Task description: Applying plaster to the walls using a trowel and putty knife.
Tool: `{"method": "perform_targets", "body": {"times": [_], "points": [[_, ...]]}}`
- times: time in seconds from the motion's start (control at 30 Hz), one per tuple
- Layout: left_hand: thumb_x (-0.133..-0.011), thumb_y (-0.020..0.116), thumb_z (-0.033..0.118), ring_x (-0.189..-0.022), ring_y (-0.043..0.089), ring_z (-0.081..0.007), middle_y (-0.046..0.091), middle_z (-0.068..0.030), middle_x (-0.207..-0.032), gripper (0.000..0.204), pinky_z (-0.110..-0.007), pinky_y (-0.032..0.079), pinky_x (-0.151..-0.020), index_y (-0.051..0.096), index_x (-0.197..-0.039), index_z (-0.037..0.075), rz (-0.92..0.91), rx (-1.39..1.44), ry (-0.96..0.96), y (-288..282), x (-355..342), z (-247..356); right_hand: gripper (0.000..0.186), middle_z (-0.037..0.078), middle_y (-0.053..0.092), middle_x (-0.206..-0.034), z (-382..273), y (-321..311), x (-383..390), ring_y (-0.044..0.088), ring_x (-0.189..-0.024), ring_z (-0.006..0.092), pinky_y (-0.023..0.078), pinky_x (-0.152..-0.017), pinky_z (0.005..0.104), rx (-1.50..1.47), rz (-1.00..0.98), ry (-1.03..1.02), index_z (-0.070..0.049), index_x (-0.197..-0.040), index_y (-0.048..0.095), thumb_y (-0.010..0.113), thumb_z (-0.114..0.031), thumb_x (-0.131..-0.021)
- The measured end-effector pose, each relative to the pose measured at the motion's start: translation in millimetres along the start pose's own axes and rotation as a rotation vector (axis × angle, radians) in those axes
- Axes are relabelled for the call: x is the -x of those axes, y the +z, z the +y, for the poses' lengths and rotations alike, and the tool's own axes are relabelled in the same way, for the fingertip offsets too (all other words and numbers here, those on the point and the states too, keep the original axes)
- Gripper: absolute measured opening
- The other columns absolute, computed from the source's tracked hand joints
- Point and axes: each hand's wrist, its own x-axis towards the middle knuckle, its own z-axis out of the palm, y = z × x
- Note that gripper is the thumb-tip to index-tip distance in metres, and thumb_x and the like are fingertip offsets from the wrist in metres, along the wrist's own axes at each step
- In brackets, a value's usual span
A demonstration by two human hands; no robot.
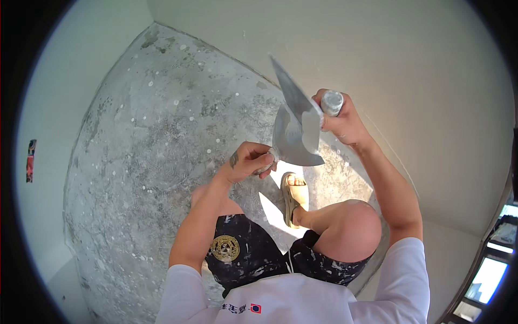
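Note:
My left hand (253,162) is closed on the short handle of a wide putty knife (288,148), whose grey metal blade points to the right. Higher and to the right, my right hand (339,119) grips the round, pale, stained handle of a flat steel trowel (288,81), held tilted with its pointed corner upward. The trowel overlaps part of the knife's blade, and pale grey putty shows where they meet. Whether the two blades touch is hard to tell.
I am crouched over a mottled, white-spotted concrete floor (135,135) between pale walls (415,81). My sandalled foot (297,197) is below the tools, near sunlit patches. A small colourful strip (31,161) is on the left wall. A bright window (485,281) shows at the lower right.

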Motion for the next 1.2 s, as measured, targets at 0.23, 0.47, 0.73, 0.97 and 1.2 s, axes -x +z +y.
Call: {"method": "perform_targets", "body": {"times": [0.23, 0.47, 0.73, 0.97, 1.2], "points": [[-0.095, 0.062, 0.041, -0.055, 0.054, -0.0134, 0.062, -0.0091, -0.075, 0.046, -0.026, 0.040, -0.048, 0.064, -0.092, -0.005, -0.083, 0.350, 0.144, 30, -38, -31, 0.036, 0.003, 0.062, -0.074, 111, -99, 186, 0.055, -0.071, 0.0145, 0.047, -0.069, 0.0335, 0.829, 0.143, 0.392, -0.002, -0.083, 0.063, 0.085, -0.030, -0.075], [-0.097, 0.060, 0.039, -0.056, 0.055, -0.0139, 0.063, -0.0097, -0.080, 0.043, -0.027, 0.042, -0.049, 0.061, -0.094, -0.004, 0.001, 0.154, 0.202, 72, -38, -20, 0.030, 0.005, 0.063, -0.076, 126, -188, 297, 0.056, -0.072, 0.0144, 0.046, -0.067, 0.0326, 0.688, 0.237, 0.591, -0.003, -0.086, 0.064, 0.082, -0.024, -0.076], [-0.099, 0.056, 0.033, -0.054, 0.053, -0.0161, 0.060, -0.0102, -0.078, 0.036, -0.028, 0.042, -0.049, 0.058, -0.096, -0.003, 0.040, -0.085, 0.151, 140, -9, -17, 0.034, 0.008, 0.068, -0.081, 205, -229, 428, 0.060, -0.077, 0.0174, 0.048, -0.071, 0.0348, 0.568, 0.557, 0.500, -0.002, -0.090, 0.066, 0.085, -0.021, -0.069], [-0.098, 0.056, 0.030, -0.051, 0.051, -0.0189, 0.058, -0.0106, -0.079, 0.032, -0.031, 0.042, -0.046, 0.053, -0.103, -0.001, 0.018, -0.194, 0.207, 246, -68, -32, 0.022, 0.001, 0.065, -0.083, 266, -230, 594, 0.058, -0.081, 0.0110, 0.047, -0.073, 0.0309, 0.055, 1.026, 0.044, -0.005, -0.087, 0.066, 0.082, -0.016, -0.079], [-0.101, 0.054, 0.032, -0.051, 0.054, -0.0191, 0.063, -0.0110, -0.083, 0.035, -0.029, 0.042, -0.042, 0.054, -0.114, 0.000, -0.078, -0.122, -0.017, 328, -102, -74, 0.027, 0.000, 0.064, -0.086, 328, -345, 818, 0.057, -0.077, 0.0103, 0.047, -0.068, 0.0292, -0.145, 1.840, -0.223, -0.005, -0.095, 0.065, 0.082, -0.018, -0.078]]}}
